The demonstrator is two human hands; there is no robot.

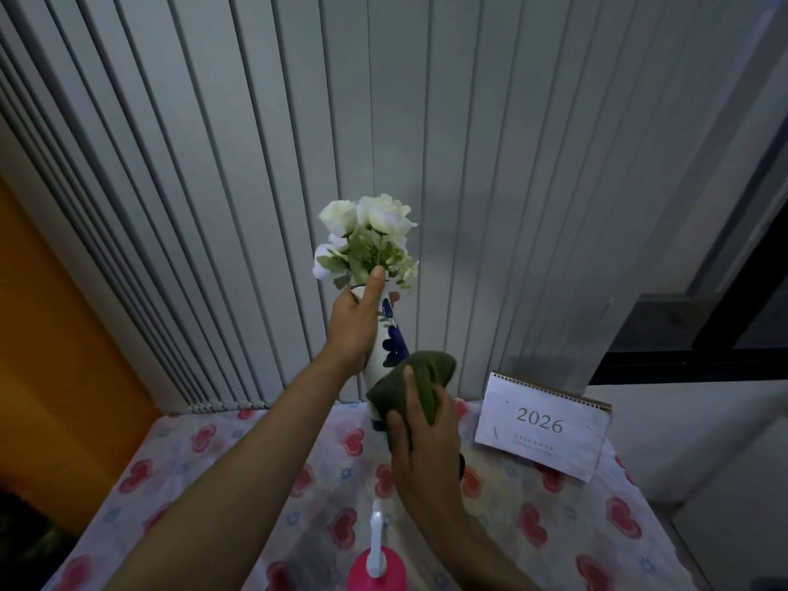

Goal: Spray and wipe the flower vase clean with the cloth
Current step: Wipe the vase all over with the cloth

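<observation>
A tall white vase [389, 339] with blue flower patterns stands upright at the far side of the table and holds white roses [366, 236]. My left hand [354, 330] grips its upper part, thumb up along the neck. My right hand [422, 445] presses a dark green cloth [411, 388] against the vase's lower right side, hiding most of the base. A pink spray bottle [375, 565] with a white nozzle stands at the near edge, below my right wrist.
The table [213, 454] wears a cloth printed with red hearts. A white 2026 desk calendar [541, 424] stands right of the vase. Grey vertical blinds [298, 142] hang close behind, an orange wall is at left, a dark window frame at right.
</observation>
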